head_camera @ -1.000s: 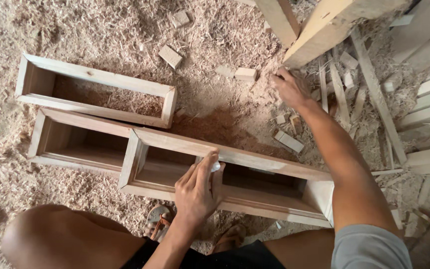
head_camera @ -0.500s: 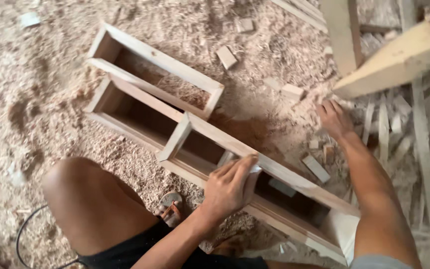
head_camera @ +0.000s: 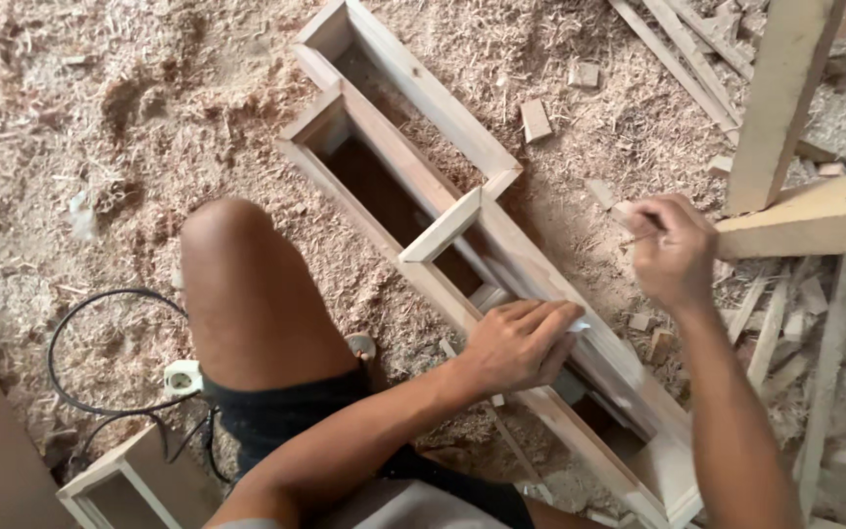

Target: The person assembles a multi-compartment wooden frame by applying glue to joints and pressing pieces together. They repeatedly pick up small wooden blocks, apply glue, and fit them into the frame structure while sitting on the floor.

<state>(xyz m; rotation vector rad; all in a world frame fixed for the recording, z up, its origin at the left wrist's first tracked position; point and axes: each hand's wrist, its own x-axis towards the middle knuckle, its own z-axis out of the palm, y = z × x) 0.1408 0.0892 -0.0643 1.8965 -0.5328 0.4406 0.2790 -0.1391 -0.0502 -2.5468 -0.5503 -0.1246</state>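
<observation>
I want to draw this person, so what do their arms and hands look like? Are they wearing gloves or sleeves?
No gloves: both the left hand and the right hand are bare, with no rings or watch visible. Both forearms are uncovered too. A bit of light grey short sleeve shows at the bottom edge of the picture, and the person wears black shorts.

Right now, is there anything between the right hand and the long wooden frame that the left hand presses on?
Nothing visible blocks it. The right hand, pinching something thin, hovers over sawdust beside the long wooden frame, where the left hand rests.
</observation>
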